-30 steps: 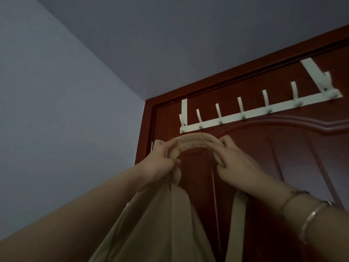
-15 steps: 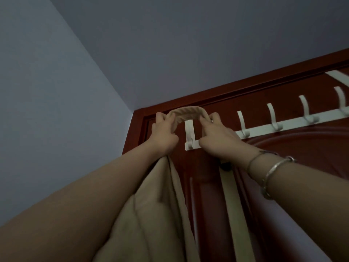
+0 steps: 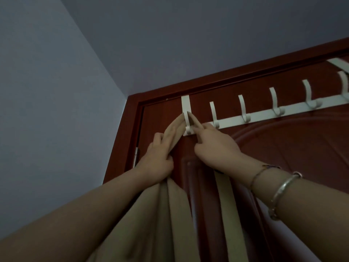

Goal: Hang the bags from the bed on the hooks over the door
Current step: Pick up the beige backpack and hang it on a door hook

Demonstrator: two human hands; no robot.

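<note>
Head view: looks steeply up at the top left corner of a dark red door (image 3: 283, 167), where a white hook rack (image 3: 264, 115) hangs over the door's upper edge.
Bag: a beige bag (image 3: 170, 224) hangs low in the centre, between the two forearms and against the door.
Handle: the bag's handle (image 3: 174, 129) rises from the left hand to the leftmost hook (image 3: 187, 121) and comes down again on the right, so it forms a narrow peak over that hook; it appears to sit on the hook already.
Left hand: the left hand (image 3: 156, 159) is clenched on the left leg of the handle, below and left of the hook.
Right hand: the right hand (image 3: 215, 146) pinches the right leg of the handle, forefinger stretched up along it, just beside the hook's base.
Key relation: the hook stands between and above both hands, and the handle's legs run downward from it; the right hand is the nearer one.
Other hooks: the hooks further right along the rack carry nothing.
Judgement: what remains is probably to let the weight settle and release, provided the handle sits behind the hook's tip.
</note>
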